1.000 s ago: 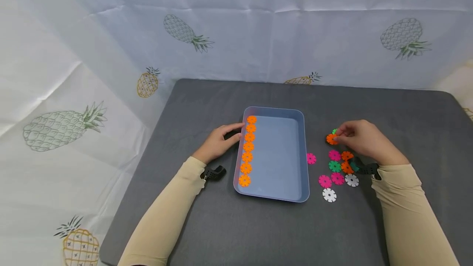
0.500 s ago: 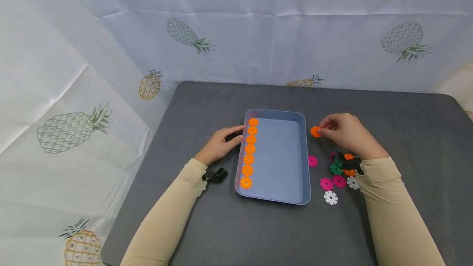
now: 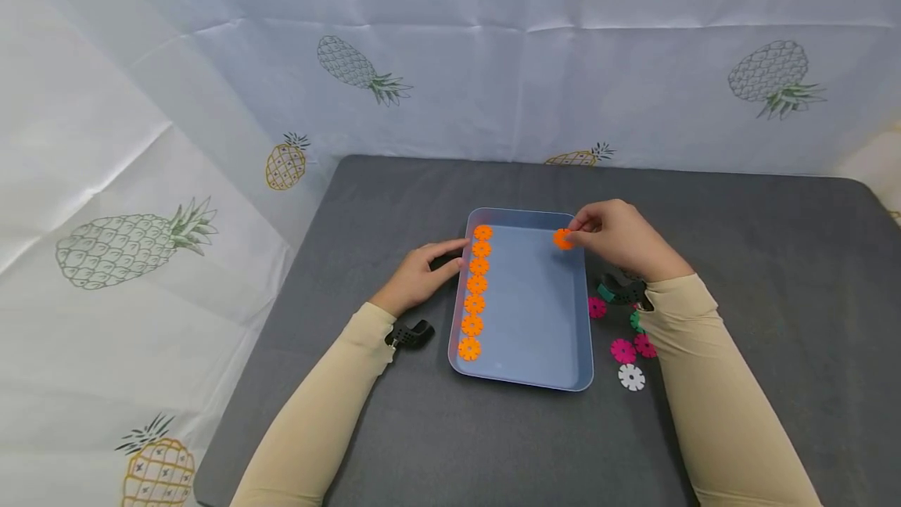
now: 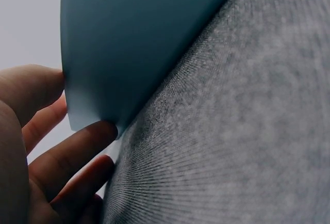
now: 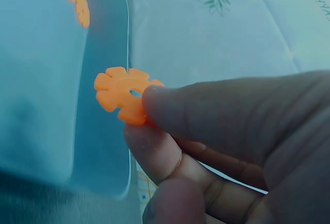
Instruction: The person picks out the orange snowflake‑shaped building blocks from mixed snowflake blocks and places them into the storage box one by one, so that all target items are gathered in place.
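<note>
My right hand (image 3: 619,239) pinches an orange notched plastic disc (image 5: 121,92) between thumb and forefinger, over the far right corner of the blue tray (image 3: 535,380). The disc is flower-shaped with a small hole in its middle. Inside the tray, a column of several orange discs (image 3: 476,284) runs along the left wall. My left hand (image 3: 415,276) touches the tray's left side, fingers fairly straight; in the left wrist view its fingertips (image 4: 105,129) rest against the tray wall (image 4: 124,38).
Right of the tray lie loose discs on the grey table (image 3: 436,444): pink ones (image 3: 622,350), a white one (image 3: 631,377) and a green one (image 3: 637,321). My right forearm (image 3: 704,382) hides part of this group. A pineapple-print cloth (image 3: 450,84) hangs behind the table.
My right hand has carried the orange disc left from the loose discs, past the tray's right rim and over its far right corner. My left hand stays at the tray's left side.
</note>
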Motion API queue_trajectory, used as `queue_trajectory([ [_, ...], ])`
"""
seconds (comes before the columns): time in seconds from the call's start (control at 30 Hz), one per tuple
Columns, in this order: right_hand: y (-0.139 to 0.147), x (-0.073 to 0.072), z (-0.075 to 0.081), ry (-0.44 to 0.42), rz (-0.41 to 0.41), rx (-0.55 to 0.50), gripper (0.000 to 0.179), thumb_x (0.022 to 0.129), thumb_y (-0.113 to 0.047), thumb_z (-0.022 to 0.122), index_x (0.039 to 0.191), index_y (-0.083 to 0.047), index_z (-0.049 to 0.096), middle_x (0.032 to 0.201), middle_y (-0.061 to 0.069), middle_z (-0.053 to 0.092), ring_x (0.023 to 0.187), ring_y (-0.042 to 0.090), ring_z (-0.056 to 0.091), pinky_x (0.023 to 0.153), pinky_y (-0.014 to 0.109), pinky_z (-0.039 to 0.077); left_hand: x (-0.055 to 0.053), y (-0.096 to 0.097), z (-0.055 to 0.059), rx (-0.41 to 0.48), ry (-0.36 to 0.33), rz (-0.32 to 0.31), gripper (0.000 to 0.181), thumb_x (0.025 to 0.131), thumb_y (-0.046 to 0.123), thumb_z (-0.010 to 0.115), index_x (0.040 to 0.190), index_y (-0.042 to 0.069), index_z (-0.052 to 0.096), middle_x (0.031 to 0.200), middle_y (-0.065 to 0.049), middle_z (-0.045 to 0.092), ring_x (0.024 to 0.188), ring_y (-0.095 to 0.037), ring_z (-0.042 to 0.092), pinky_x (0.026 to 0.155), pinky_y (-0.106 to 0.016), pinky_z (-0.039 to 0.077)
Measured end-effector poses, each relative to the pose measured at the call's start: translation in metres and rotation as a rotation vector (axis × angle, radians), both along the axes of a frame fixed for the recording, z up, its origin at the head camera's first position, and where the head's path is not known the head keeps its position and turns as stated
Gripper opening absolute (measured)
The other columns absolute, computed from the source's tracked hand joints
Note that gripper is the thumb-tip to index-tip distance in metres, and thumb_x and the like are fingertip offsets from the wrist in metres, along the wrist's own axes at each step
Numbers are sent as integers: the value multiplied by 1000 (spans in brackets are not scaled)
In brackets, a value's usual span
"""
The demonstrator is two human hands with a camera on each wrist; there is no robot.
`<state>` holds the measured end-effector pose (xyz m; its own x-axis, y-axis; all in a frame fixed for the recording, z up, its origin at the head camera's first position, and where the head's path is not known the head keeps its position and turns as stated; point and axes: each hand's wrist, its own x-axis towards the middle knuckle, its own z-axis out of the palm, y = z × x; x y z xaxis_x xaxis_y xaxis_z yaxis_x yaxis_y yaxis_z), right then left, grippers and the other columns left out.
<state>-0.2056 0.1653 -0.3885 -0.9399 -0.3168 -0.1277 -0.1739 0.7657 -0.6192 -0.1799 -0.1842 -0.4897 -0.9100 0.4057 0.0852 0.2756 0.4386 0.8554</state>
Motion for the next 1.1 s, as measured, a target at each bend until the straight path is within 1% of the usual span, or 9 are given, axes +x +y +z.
queue_trajectory([
  [0.17,-15,-9,-3,-13,16,-20,15,98,-17,73,101,-3,76,97,12,76,86,26,67,74,35,53,1,-1,0,-2,5,1,46,107,33,64,152,23,60,153,-1,59,145,-25,50,121,-50,38],
  [0.37,-31,-19,-8,-35,19,-20,15,97,-19,75,100,-5,77,98,12,78,84,26,64,72,35,51,0,1,0,-12,8,8,46,106,34,65,151,23,61,152,-2,60,144,-26,51,121,-50,39],
  [0.6,-50,-27,-20,-34,4,-44,14,98,-18,72,98,-5,77,97,10,75,81,25,62,72,35,51,0,1,-1,-8,6,11,45,107,33,64,150,21,61,151,-1,60,144,-24,51,121,-48,38],
  [0.93,-76,-30,-31,-67,-90,-75,15,96,-21,73,95,-8,80,102,11,76,80,26,62,71,37,50,-1,-1,-3,-11,18,12,45,107,35,64,150,21,62,151,-1,60,144,-25,51,121,-49,38],
  [1.1,-85,-31,-36,-85,-143,-71,15,94,-22,78,95,-7,77,98,11,74,78,25,61,69,37,51,-2,-1,-4,-10,15,13,45,106,35,66,150,23,62,151,-1,61,143,-25,52,121,-49,39],
])
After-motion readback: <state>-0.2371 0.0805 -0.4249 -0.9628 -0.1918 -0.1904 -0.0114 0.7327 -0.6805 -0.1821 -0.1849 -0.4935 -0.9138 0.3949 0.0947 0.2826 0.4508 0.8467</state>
